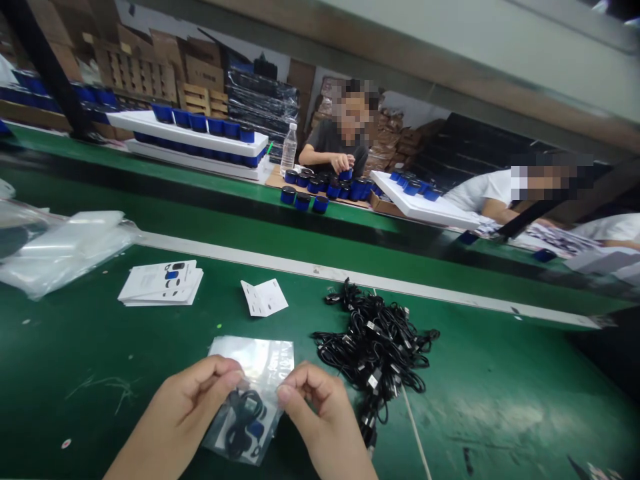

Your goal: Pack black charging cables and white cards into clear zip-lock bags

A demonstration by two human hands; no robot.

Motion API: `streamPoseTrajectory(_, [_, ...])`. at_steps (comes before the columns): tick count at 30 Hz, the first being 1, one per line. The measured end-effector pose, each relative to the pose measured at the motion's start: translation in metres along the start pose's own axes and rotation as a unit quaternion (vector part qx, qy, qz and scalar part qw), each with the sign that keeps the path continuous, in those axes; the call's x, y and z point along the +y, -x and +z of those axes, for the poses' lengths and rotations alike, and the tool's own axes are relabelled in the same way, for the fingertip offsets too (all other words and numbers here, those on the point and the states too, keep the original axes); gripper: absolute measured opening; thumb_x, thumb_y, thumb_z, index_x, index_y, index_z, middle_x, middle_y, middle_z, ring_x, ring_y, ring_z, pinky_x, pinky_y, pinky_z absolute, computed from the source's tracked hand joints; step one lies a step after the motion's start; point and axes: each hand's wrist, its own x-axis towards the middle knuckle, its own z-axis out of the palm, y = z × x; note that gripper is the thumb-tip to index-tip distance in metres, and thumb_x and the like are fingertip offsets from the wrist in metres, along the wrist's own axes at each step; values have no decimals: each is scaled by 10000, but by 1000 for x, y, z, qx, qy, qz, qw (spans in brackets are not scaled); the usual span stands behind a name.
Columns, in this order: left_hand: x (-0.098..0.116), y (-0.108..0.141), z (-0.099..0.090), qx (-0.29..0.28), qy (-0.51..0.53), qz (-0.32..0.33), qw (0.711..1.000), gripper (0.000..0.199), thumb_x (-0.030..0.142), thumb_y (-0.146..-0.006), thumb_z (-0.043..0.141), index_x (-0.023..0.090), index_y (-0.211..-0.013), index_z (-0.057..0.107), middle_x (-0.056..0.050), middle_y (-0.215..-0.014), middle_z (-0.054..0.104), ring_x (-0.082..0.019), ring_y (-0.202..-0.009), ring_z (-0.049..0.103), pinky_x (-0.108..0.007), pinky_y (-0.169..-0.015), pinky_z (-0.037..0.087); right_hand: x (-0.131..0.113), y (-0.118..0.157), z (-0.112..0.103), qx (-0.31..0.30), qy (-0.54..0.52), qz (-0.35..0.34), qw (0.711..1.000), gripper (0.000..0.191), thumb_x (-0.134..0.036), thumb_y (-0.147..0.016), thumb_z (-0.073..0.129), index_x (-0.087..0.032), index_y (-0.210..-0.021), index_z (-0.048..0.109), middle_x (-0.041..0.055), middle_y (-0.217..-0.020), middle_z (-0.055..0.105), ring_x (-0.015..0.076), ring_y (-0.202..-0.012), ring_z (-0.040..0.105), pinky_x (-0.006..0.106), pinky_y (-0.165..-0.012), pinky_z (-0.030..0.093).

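Note:
A clear plastic bag [247, 427] lies between my hands on the green table. Inside it show a coiled black cable and a printed white leaflet. My left hand [193, 400] pinches the bag's left side near its upper part, thumb against fingers. At the right side, my right hand [320, 410] grips the bag's edge between thumb and forefinger. To the right of my right hand lies a tangled pile of black USB cables [380, 333]. Beyond the bag sits a single folded leaflet [265, 297].
A stack of printed leaflets [163, 283] and a heap of clear plastic bags [75, 247] lie to the left. A white strip [300, 268] crosses the green table [165, 340]. Across from me, a person handles blue round containers [320, 203] beside a water bottle [289, 152].

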Motion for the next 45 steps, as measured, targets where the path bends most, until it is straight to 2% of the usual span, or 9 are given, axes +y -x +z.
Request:
streamPoseTrajectory(6, [-2, 4, 10, 33, -8, 19, 999, 345, 558, -789, 510, 242, -672, 582, 57, -547, 553, -127, -518, 510, -202, -493, 379, 0, 3, 7, 85, 63, -94, 990, 206, -227, -816, 550, -177, -616, 540, -20, -631, 501, 122, -609, 488, 224, -593, 376])
streamPoseTrajectory(9, [1, 6, 14, 43, 29, 10, 999, 326, 541, -792, 521, 240, -675, 565, 64, -557, 525, -114, -513, 476, -191, -485, 373, 4, 3, 12, 50, -4, -72, 996, 129, -284, -812, 587, -177, -740, 597, -4, -694, 557, 131, -640, 521, 224, -601, 413])
streamPoseTrajectory(13, [2, 9, 22, 66, 105, 3, 992, 289, 528, -802, 528, 244, -754, 547, 68, -604, 544, -111, -544, 503, -184, -524, 409, 14, -1, 21, -19, -111, -34, 993, 193, -359, -796, 649, -174, -848, 631, 17, -733, 624, 141, -643, 550, 235, -601, 444])
streamPoseTrajectory(17, [-1, 10, 28, -7, 164, -19, 986, 300, 535, -779, 556, 239, -827, 558, 35, -707, 629, -156, -677, 612, -211, -599, 472, 14, -4, 25, -6, -154, -13, 988, 209, -374, -794, 658, -172, -756, 619, -11, -636, 576, 117, -569, 493, 220, -559, 423])
streamPoseTrajectory(22, [0, 9, 20, -51, 120, 6, 991, 285, 511, -787, 564, 234, -730, 598, 39, -669, 605, -148, -665, 593, -195, -615, 457, 5, -3, 20, 18, -102, -33, 994, 225, -341, -809, 622, -170, -674, 566, -47, -581, 440, 94, -524, 386, 203, -495, 351])
streamPoseTrajectory(27, [1, 8, 12, -13, 75, 21, 997, 316, 498, -815, 523, 234, -669, 617, 48, -607, 550, -126, -588, 517, -179, -560, 404, 5, -1, 17, 38, -19, -75, 996, 171, -244, -809, 574, -169, -657, 563, -10, -661, 499, 125, -610, 459, 229, -565, 372])
streamPoseTrajectory(36, [-1, 11, 10, -28, 71, 27, 997, 278, 471, -799, 551, 241, -664, 629, 46, -631, 569, -125, -588, 522, -183, -549, 397, 2, 0, 17, 38, 11, -114, 993, 201, -203, -809, 543, -181, -610, 519, -18, -631, 479, 133, -621, 471, 239, -589, 367])
streamPoseTrajectory(40, [1, 11, 11, -43, 61, 35, 997, 276, 450, -789, 554, 237, -636, 640, 45, -606, 556, -126, -577, 511, -186, -539, 391, 5, 0, 19, 3, 35, -105, 994, 173, -177, -798, 548, -174, -625, 549, -10, -629, 510, 139, -626, 501, 245, -594, 394])
streamPoseTrajectory(45, [-9, 12, 5, -55, 8, 37, 998, 298, 436, -817, 519, 225, -622, 597, 51, -582, 524, -119, -570, 526, -175, -536, 398, 14, 6, 27, 28, 97, -164, 981, 203, -151, -794, 577, -173, -593, 565, -17, -594, 522, 124, -582, 527, 222, -536, 396])
